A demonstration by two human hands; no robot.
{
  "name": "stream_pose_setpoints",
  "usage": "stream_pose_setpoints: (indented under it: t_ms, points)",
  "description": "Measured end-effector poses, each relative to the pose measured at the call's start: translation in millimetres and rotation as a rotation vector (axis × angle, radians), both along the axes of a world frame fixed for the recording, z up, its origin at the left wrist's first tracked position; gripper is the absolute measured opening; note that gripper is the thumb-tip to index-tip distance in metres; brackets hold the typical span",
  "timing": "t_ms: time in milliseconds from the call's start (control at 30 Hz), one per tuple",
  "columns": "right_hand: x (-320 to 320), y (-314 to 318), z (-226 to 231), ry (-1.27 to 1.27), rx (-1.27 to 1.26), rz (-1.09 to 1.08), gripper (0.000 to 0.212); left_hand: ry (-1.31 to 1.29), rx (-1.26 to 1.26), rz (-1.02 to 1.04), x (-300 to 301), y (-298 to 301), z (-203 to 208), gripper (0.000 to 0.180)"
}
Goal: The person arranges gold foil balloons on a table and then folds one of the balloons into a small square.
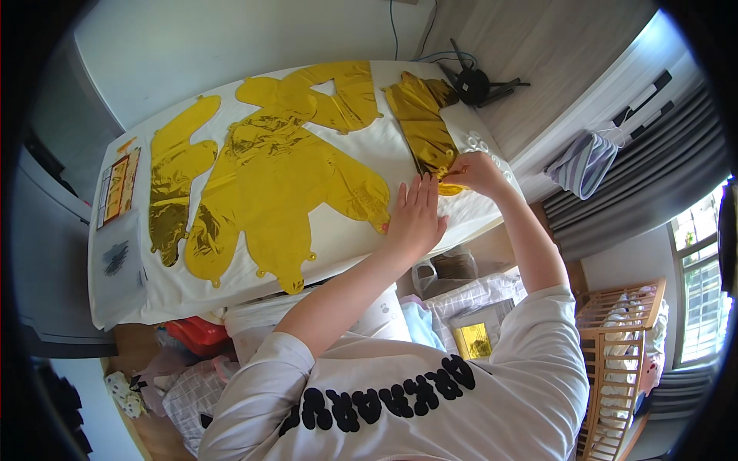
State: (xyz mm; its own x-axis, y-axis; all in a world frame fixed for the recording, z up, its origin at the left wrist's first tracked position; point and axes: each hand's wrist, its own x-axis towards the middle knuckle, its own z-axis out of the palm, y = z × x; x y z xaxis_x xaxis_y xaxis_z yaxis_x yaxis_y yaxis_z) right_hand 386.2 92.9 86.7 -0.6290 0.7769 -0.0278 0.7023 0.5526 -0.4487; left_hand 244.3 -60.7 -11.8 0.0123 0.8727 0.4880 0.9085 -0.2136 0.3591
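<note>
Flat, uninflated gold foil balloons cover much of the white-covered table [346, 173]. A large lobed balloon [269, 177] lies in the middle, a long curved balloon [171, 177] to its left, and another balloon [338, 96] overlaps it at the back. My left hand [419, 215] rests with fingers stretched flat beside the tip of the large balloon, its fingertips at the near end of a folded gold foil balloon [423, 115]. Pinched in my right hand [475, 173] is the crumpled near end of that folded balloon; the exact grip is partly hidden.
A black router-like device [472, 86] with antennas stands at the back right corner, near small white rings [477, 142]. On the left lie a printed package [119, 188] and a clear plastic bag [119, 257]. Bags and cloth crowd the table's front; a wooden crib [615, 353] stands right.
</note>
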Motion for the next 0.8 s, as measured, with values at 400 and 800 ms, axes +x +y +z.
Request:
stream_pose_setpoints:
  t_ms: [400, 800]
  points:
    - [1, 37, 10, -0.148, -0.137, 0.11, 0.027, 0.04, 0.063, 0.029, 1, 0, 2, 0.078]
    - [-16, 111, 51, -0.117, -0.134, -0.053, 0.034, 0.046, -0.084, 0.028, 2, 4, -3, 0.074]
